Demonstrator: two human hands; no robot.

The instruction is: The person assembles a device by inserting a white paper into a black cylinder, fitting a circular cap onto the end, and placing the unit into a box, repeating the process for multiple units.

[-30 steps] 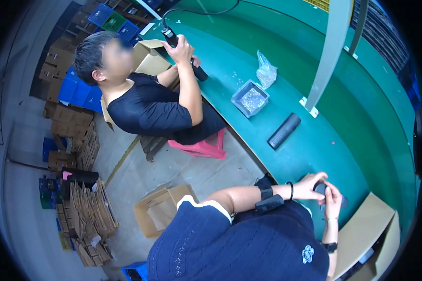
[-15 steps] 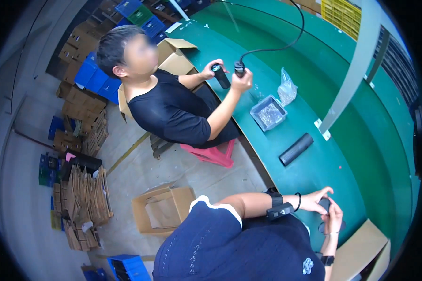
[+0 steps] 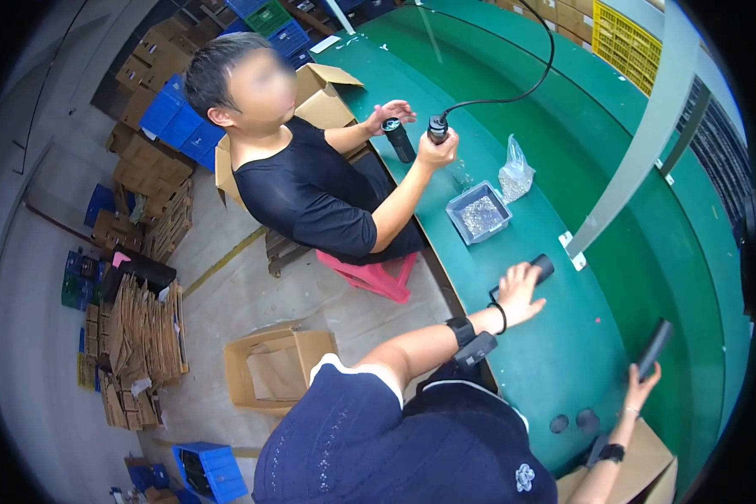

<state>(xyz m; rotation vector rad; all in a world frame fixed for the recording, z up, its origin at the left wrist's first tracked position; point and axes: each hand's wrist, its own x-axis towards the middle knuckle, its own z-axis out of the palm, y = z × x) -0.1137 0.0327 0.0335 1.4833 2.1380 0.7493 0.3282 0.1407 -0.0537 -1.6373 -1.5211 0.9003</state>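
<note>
My left hand (image 3: 519, 294) reaches over a black cylinder (image 3: 544, 267) lying on the green worktable, its fingers stretched out across it. At the table's right side my right hand (image 3: 642, 388) grips a second black cylinder (image 3: 653, 349), which stands tilted up from the fingers. Between my forearms, two dark round discs (image 3: 559, 423) lie on the green surface near the edge. A small grey bin (image 3: 455, 212) of small shiny parts sits beyond my left hand, with a clear plastic bag (image 3: 517, 178) of similar parts beside it.
Across to the left a co-worker on a red stool (image 3: 370, 277) holds a corded electric screwdriver (image 3: 438, 129) near another black cylinder (image 3: 399, 141). A grey metal post (image 3: 622, 168) rises from the table. An open carton (image 3: 647, 462) stands below my right arm; another carton (image 3: 277, 365) is on the floor.
My hands were together around a dark piece; they have parted. The left has moved out to the lying cylinder, the right away to the right with a cylinder. Two discs now show on the table.
</note>
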